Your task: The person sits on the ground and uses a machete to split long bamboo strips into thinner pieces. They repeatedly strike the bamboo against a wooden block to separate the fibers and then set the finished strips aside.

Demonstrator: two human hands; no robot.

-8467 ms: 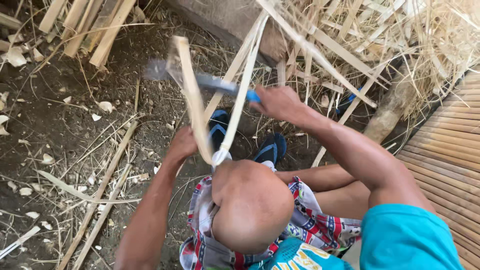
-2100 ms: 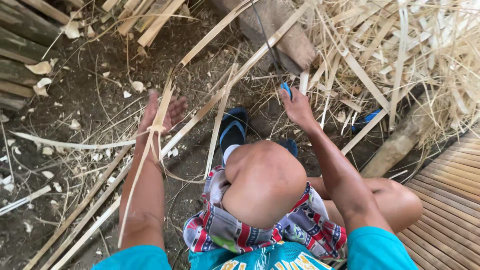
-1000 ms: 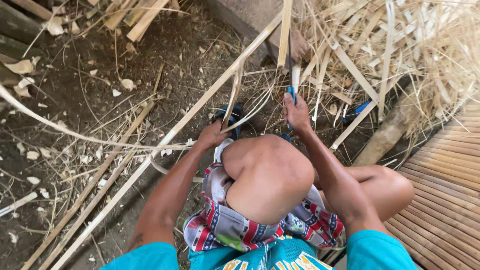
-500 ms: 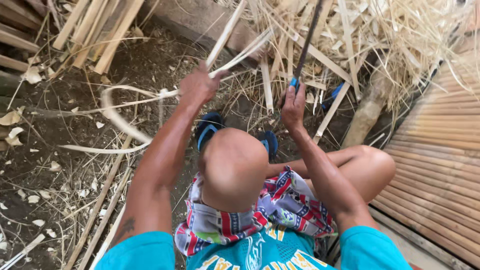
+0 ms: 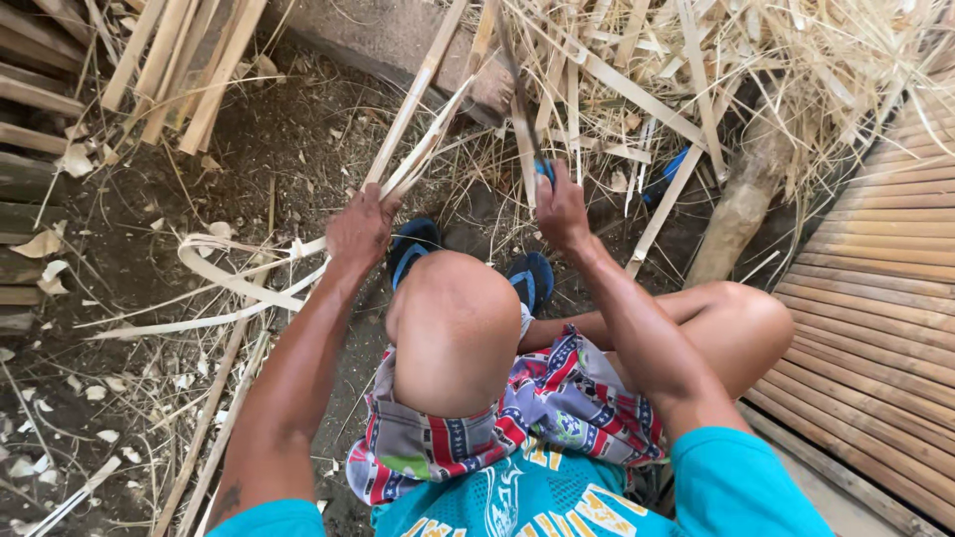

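Bright daylight, sharp, slight edge distortion

- The floor is bare dark brown earth [image 5: 298, 149], scattered with pale wood chips and thin dry fibres.
- Along the left edge lie weathered grey-brown wooden slats [image 5: 30, 189], stacked flat.
- At the upper left, a bundle of pale split bamboo sticks [image 5: 184, 60] leans across the soil.
- A large heap of straw-coloured bamboo strips and shavings [image 5: 796, 60] fills the upper right.
- A rough brown log post [image 5: 741, 199] stands tilted beside that heap.
- On the right, a ribbed platform of tan bamboo slats [image 5: 885, 288] runs diagonally.
- A grey-brown stone block [image 5: 388, 35] sits at the top.
- Daylight is soft and even, with faint shadows.
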